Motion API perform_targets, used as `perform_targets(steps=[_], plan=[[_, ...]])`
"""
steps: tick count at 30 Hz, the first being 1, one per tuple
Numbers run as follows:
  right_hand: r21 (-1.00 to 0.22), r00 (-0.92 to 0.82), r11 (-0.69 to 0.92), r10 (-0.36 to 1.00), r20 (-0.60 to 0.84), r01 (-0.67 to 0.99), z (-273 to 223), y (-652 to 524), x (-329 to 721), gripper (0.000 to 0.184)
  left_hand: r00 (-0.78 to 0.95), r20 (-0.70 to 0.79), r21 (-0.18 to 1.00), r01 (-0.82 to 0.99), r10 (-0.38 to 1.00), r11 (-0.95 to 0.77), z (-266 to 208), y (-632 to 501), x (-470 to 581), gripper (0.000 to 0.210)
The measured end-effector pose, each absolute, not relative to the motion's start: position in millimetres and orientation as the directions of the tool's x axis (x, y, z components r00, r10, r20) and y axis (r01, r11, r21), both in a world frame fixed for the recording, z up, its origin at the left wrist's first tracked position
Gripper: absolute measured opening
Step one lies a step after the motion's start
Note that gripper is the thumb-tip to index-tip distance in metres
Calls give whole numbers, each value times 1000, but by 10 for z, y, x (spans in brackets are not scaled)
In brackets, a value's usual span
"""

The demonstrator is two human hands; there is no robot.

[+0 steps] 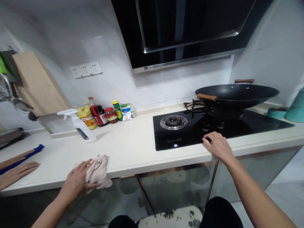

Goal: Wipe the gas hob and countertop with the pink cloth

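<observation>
At the counter's front edge, my left hand (78, 177) is closed on a crumpled pale pink cloth (98, 172), pressed against the countertop (125, 142) with part of it hanging over the edge. My right hand (218, 145) rests at the front rim of the black glass gas stove (180, 142), its fingers loosely bent, a gap by the thumb, and nothing visible in them. Beyond it stand the stove knobs (205, 127). A large black wok (237, 95) with wooden handles sits on the right burner; the left burner (174, 122) is bare.
A white spray bottle (79, 126) stands behind my left hand. Sauce bottles and packets (111, 115) line the wall. Another person's hand (20, 174) lies on the counter at left, near a blue cloth (35, 150). A dark range hood (185, 31) overhangs the stove.
</observation>
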State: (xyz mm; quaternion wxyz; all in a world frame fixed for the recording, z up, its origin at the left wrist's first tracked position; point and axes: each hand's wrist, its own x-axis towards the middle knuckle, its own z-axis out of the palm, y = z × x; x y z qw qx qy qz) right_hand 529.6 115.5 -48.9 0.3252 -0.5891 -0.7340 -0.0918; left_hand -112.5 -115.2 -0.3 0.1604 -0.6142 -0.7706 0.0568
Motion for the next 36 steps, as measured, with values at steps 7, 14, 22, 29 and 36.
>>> perform_targets(steps=[7, 14, 22, 29, 36], plan=[[-206, -67, 234, 798, 599, 950, -459, 1104, 5221, 30, -85, 334, -319, 927, 939, 198, -121, -996, -186, 77], [-230, -78, 246, 823, 563, 941, -385, 1056, 5222, 44, 250, 394, -261, 953, 884, -153, -275, -392, 1666, 68], [-180, -101, 231, 838, 537, 956, -344, 1048, 5238, 52, 462, 521, -280, 887, 718, -367, -340, 32, 3077, 40], [-160, -141, 271, 820, 555, 949, -449, 1107, 5305, 49, 495, 565, -219, 861, 660, -459, -465, 143, 3102, 37], [-201, -164, 317, 824, 542, 927, -494, 1135, 5349, 49, 353, 482, -141, 934, 801, -327, -452, -295, 1652, 65]])
